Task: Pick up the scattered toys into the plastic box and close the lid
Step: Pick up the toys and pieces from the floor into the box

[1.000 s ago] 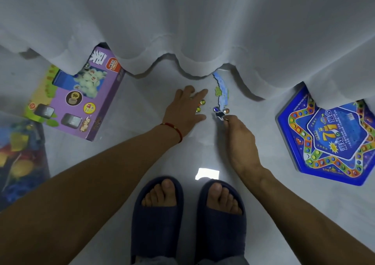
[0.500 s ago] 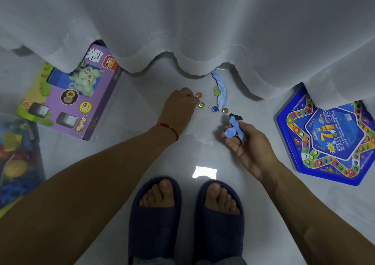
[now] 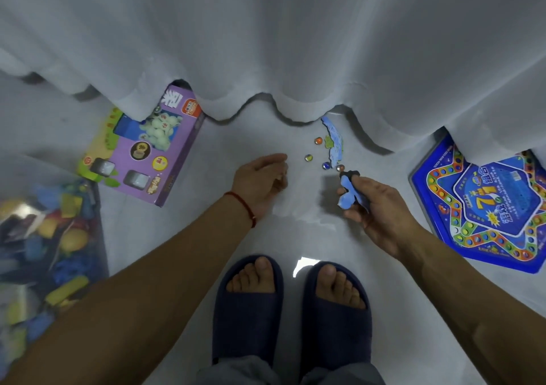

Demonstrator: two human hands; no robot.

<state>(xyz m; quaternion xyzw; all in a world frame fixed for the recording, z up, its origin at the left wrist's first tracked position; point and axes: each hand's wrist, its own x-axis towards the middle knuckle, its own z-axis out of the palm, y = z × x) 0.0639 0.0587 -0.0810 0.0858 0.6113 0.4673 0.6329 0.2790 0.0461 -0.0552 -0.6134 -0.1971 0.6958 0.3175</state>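
My right hand (image 3: 381,210) pinches the light, flat blue toy piece (image 3: 348,197); left hand (image 3: 260,178) loosely curled, empty; glass marbles (image 3: 308,157) will roll, so pinch each one.

Glossy glass-like marbles (image 3: 318,140) lie on a smooth, faintly reflective floor (image 3: 206,207); sheer matt cloth curtain (image 3: 266,45) fills the upper frame; glossy printed cardboard box (image 3: 141,151) upper left; clear plastic box (image 3: 44,237) at left.

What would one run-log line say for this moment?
right hand: holds blue toy piece | left hand: near marbles | plastic box: at left
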